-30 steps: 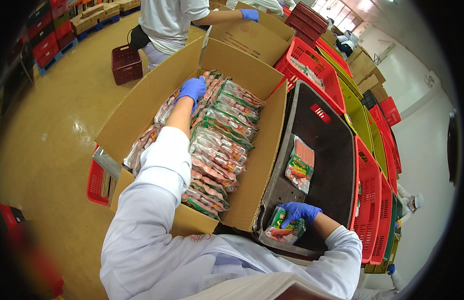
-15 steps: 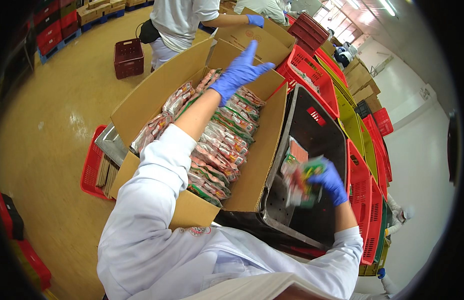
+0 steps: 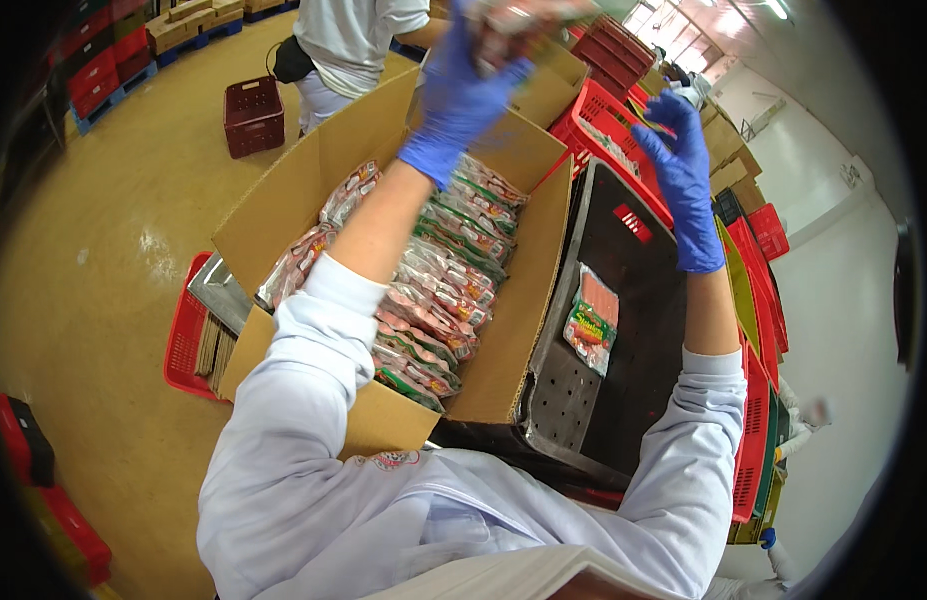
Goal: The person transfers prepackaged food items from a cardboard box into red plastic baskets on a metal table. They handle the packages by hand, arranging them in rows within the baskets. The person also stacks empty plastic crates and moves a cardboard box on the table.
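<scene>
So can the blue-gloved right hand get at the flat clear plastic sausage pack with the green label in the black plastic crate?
Probably yes: the right hand looks empty, and nothing visible covers the sausage pack inside the open black crate. The hand is raised, so would need lowering.

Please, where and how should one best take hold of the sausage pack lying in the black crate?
Probably pinch the sausage pack by its long right edge, with the right hand coming from above and right. The pack is flat with nothing on it, and that edge faces the bare inside of the black crate; the left edge lies nearer its wall.
</scene>
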Motion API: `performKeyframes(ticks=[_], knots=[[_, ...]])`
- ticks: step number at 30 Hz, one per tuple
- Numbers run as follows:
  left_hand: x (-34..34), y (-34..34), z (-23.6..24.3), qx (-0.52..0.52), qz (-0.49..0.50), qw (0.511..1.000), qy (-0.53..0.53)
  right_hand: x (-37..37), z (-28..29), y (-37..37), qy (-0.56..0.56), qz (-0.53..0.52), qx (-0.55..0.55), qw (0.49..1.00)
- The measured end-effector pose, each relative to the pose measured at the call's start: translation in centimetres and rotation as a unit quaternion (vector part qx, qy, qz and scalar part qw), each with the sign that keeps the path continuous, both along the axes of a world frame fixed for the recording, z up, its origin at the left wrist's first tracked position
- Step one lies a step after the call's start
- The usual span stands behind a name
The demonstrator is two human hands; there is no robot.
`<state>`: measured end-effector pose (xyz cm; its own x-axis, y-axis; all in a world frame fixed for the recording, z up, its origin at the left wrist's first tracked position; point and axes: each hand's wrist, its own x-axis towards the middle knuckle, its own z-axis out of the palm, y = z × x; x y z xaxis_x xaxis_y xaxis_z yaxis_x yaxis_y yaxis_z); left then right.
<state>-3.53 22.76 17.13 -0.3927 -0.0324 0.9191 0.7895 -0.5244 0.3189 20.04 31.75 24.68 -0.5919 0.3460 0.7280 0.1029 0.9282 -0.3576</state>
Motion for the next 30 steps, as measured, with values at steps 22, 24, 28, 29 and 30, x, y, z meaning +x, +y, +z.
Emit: performKeyframes(ticks=[22,24,28,29,30], knots=[[-8.7,7.0,-18.3,-0.474,0.408,0.768,0.137,21.8,-27.3,7.4,-0.308,-0.359,-0.408,0.781],[-8.7,8.7,-16.8,-0.579,0.301,0.755,0.057,21.6,-28.8,8.5,-0.388,-0.453,-0.388,0.703],[-10.4,8.3,-15.2,-0.625,0.196,0.753,-0.060,14.8,-26.3,5.9,-0.416,-0.465,-0.458,0.634],[-10.3,8.5,-15.4,-0.631,0.192,0.750,-0.045,13.8,-25.3,4.9,-0.397,-0.454,-0.492,0.628],[-10.5,9.0,-15.6,-0.632,0.198,0.748,-0.046,13.2,-24.5,4.4,-0.375,-0.443,-0.523,0.624]])
